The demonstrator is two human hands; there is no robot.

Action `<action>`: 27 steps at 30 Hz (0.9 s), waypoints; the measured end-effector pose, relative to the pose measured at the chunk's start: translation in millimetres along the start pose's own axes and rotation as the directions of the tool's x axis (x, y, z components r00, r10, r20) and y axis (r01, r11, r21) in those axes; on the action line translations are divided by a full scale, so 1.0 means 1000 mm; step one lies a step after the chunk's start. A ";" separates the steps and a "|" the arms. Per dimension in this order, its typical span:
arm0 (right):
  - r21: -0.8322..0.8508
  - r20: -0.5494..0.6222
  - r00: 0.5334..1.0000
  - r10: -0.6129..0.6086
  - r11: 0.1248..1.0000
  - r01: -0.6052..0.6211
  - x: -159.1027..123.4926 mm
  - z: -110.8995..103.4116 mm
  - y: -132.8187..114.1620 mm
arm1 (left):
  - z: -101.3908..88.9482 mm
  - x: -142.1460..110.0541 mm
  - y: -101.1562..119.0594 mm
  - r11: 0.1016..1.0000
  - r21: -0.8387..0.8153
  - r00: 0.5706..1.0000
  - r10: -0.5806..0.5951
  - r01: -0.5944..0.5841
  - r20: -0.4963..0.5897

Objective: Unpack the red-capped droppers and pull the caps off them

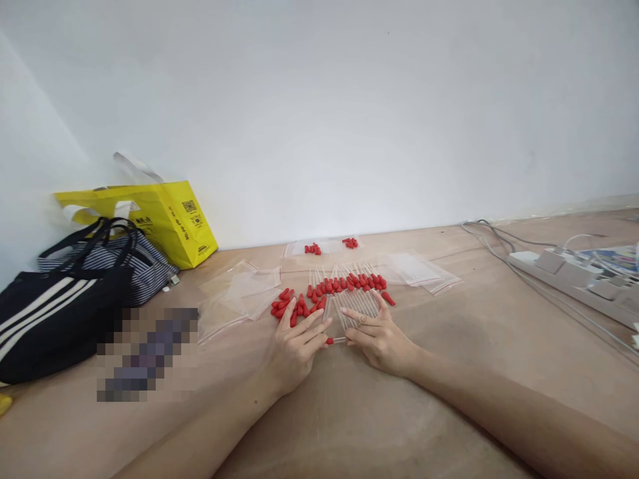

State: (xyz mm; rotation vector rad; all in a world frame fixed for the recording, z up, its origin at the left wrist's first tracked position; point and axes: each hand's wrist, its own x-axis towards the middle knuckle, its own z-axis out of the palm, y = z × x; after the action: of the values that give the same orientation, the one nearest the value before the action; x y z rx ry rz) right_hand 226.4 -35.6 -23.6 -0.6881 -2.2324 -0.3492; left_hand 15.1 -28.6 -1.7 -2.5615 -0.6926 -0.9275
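My left hand [299, 342] is closed on a red rubber bulb [329, 340], mostly hidden by the fingers. A clear thin tube [340, 340] runs from that bulb into my right hand [382, 339], whose thumb and fingers pinch it. Just beyond my hands lie several bare clear tubes [362, 305] side by side. Behind them is a row of droppers [344, 284] with red bulbs fitted on their tubes. Loose red bulbs [284, 305] are heaped beyond my left fingertips, and a single one [388, 299] lies past my right hand.
Clear zip bags [239, 293] lie at the left, with more bags [424, 271] at the right. Another bag holding red bulbs [313, 249] is near the wall. A yellow bag [184, 226] and a black bag [60, 319] stand left. Power strips [574, 279] and cables are right.
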 end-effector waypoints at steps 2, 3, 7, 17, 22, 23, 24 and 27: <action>-0.011 -0.014 0.999 0.037 0.999 -0.038 -0.002 -0.003 0.002 | -0.005 -0.005 -0.006 0.999 0.024 0.999 -0.038 0.038 0.001; -0.023 -0.023 0.998 0.062 0.998 -0.062 -0.003 -0.004 0.004 | -0.008 -0.008 -0.010 0.996 0.044 0.997 -0.073 0.073 0.001; -0.084 0.003 0.996 0.093 0.992 -0.093 -0.005 -0.004 0.006 | -0.016 -0.016 -0.018 0.971 0.030 0.971 -0.237 0.238 -0.018; 0.119 0.189 0.938 0.292 0.941 -0.317 0.004 0.009 0.000 | -0.007 0.000 -0.048 0.814 -0.011 0.813 -0.580 0.581 0.048; 0.054 0.216 0.912 0.349 0.928 -0.368 0.021 0.024 -0.003 | -0.002 0.016 -0.075 0.699 0.131 0.676 -0.715 0.703 0.178; 0.028 0.226 0.906 0.357 0.928 -0.373 0.024 0.027 -0.003 | 0.000 0.017 -0.079 0.690 0.143 0.667 -0.723 0.709 0.181; 0.000 0.239 0.900 0.365 0.927 -0.376 0.026 0.029 -0.004 | 0.002 0.018 -0.081 0.689 0.148 0.665 -0.724 0.709 0.183; -0.073 0.269 0.883 0.385 0.922 -0.380 0.032 0.035 -0.004 | 0.004 0.016 -0.080 0.703 0.155 0.676 -0.710 0.694 0.197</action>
State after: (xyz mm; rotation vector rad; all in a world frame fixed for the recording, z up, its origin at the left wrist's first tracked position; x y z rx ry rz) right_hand 185.2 -11.1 -23.4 -1.2290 -2.2827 -0.0754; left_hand -15.4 44.3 17.4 -2.3577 -1.8486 -0.7520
